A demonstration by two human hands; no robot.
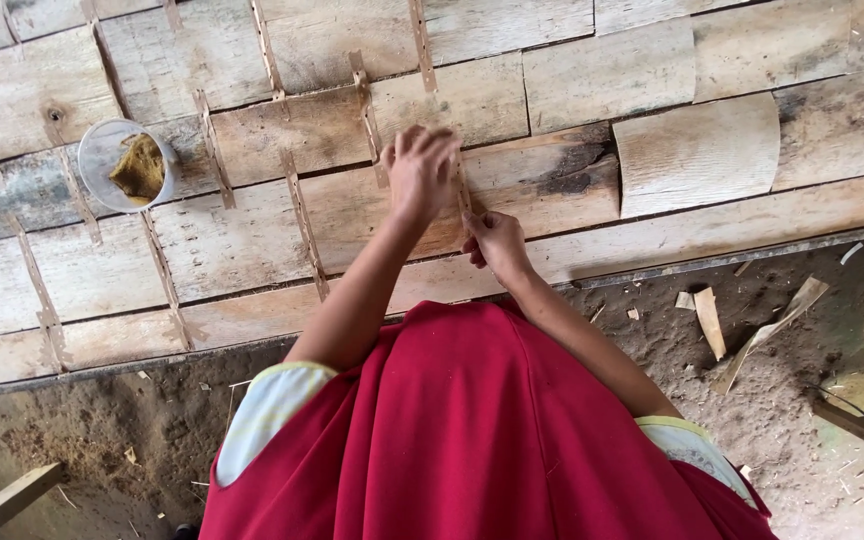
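Two hands (419, 170) (495, 240), strip (463, 190) between

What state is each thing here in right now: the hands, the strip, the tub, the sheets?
Left hand: pressing flat on the thin strip.
Right hand: pinching the strip's lower end.
Thin strip: lying across a seam between veneer sheets.
Plastic tub: open, holding brownish paste.
Veneer sheets: laid flat, one edge curling.

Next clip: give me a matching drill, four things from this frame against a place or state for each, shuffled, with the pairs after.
Things:
1. left hand
2. right hand
3. round container
4. wood scraps

Places or states:
A. on the dirt floor, far right
B. on the planks, far left, brown material inside
C. upper hand, pressing the thin strip
D. lower hand, at the strip's bottom end

Pairs: 1-C, 2-D, 3-B, 4-A
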